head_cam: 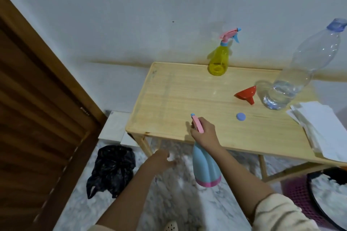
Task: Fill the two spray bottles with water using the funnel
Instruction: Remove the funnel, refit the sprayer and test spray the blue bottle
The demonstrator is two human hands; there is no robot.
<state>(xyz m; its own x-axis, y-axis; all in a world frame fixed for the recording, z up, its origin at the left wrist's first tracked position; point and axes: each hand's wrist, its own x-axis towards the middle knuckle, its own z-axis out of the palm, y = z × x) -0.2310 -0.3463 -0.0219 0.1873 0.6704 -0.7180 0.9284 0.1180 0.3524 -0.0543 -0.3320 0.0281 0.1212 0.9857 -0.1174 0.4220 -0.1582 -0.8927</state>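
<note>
My right hand (204, 133) grips the pink spray head of a blue spray bottle (205, 169) with a pink base band, held in the air at the front edge of the wooden table (169, 99). My left hand (162, 159) hangs open below the table edge, left of the bottle, fingers apart. A yellow spray bottle (219, 60) with a pink and blue trigger stands at the table's far edge. A red funnel (246, 93) lies on its side near the right. Beside it stands a large clear water bottle (298, 69), nearly empty, uncapped; its blue cap (241, 116) lies on the table.
A stack of white papers (323, 127) lies on the table's right end. A black plastic bag (112, 169) sits on the marble floor at the left, next to a brown wooden door (37, 108). A purple basket (300, 193) stands under the table at right.
</note>
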